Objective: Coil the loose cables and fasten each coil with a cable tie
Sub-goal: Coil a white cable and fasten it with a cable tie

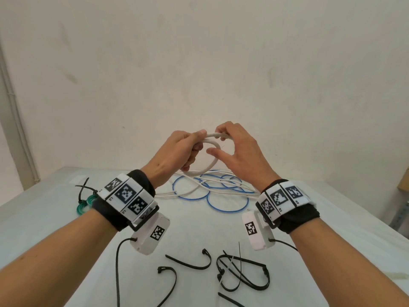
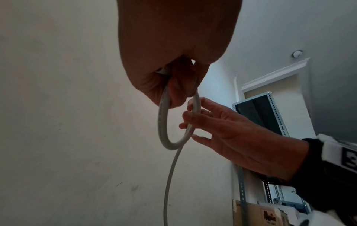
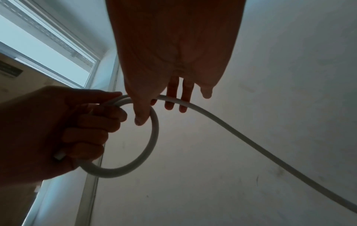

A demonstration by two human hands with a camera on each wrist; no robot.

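Note:
A white cable is held up above the table, bent into one small loop. My left hand grips the loop in its fist where the strands meet, all fingers wrapped round it. My right hand has its fingers curled over the top strand beside the left thumb, while its own thumb points into the loop, clear of the cable. From the loop the cable trails down to a loose white tangle on the table. Black cable ties lie near the front edge.
A thin blue cable lies in loose rings under and around the white tangle. A small green coil bound with a black tie sits at the left. More ties lie in front. A metal rack and a cardboard box stand to the right.

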